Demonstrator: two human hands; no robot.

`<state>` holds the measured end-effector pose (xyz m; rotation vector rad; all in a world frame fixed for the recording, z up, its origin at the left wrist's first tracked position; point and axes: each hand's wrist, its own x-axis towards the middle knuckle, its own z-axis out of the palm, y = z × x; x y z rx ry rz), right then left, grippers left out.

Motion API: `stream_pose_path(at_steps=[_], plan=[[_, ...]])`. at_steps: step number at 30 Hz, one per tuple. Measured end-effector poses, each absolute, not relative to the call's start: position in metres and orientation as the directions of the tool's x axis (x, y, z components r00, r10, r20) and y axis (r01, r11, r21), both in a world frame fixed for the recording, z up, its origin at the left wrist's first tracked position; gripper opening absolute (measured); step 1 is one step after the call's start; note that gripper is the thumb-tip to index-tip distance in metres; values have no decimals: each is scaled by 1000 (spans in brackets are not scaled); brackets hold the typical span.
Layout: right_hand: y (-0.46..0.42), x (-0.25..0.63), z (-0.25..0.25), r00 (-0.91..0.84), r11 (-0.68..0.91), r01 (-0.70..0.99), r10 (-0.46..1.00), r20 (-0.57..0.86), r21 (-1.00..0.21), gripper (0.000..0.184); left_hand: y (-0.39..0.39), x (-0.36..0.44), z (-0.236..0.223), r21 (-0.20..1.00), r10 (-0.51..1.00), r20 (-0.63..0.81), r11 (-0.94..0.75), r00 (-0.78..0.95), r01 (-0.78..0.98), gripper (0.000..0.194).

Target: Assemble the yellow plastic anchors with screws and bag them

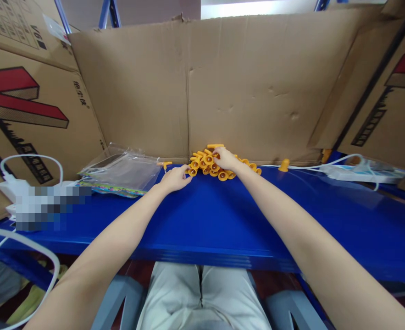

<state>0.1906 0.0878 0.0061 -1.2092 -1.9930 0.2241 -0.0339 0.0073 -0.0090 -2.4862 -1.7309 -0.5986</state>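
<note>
Against the back cardboard lies a heap of yellow plastic pipes (224,175) with round cup-like ends, resembling toy blow pipes. My left hand (175,179) is at the heap's left edge, fingers slightly apart and curved beside the nearest cup. Over the top of the heap, my right hand (225,158) has its fingers curled down onto one of the yellow pipes; its fingertips are partly hidden among the pieces. A separate yellow pipe (167,164) lies just behind my left hand. To the right stands a single yellow cone-shaped piece (284,165).
The blue table (216,220) is backed by a tall cardboard sheet (250,82). Clear plastic bags (126,169) lie at left, near a white plug (14,190) and cable. A white power strip (353,173) sits at right. Printed cartons (26,133) flank the table.
</note>
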Motion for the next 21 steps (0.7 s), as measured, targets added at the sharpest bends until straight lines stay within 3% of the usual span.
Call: stream_pose_path(at_steps=[3, 7, 10, 14, 21], plan=[[88, 200, 22, -269, 420, 640, 907, 324, -644, 15, 8, -34, -9, 165, 891, 335, -377, 308, 911, 39], [79, 223, 53, -210, 383, 638, 921, 328, -668, 27, 7, -33, -9, 160, 895, 311, -382, 321, 910, 34], [73, 251, 72, -116, 336, 705, 924, 365, -625, 27, 6, -32, -7, 152, 900, 278, -386, 335, 910, 30], [78, 305, 75, 33, 145, 823, 953, 301, -550, 34, 5, -30, -7, 137, 900, 254, -397, 355, 907, 27], [111, 402, 16, 227, -176, 938, 963, 144, -298, 42, 5, -29, -8, 125, 893, 247, -415, 377, 901, 26]])
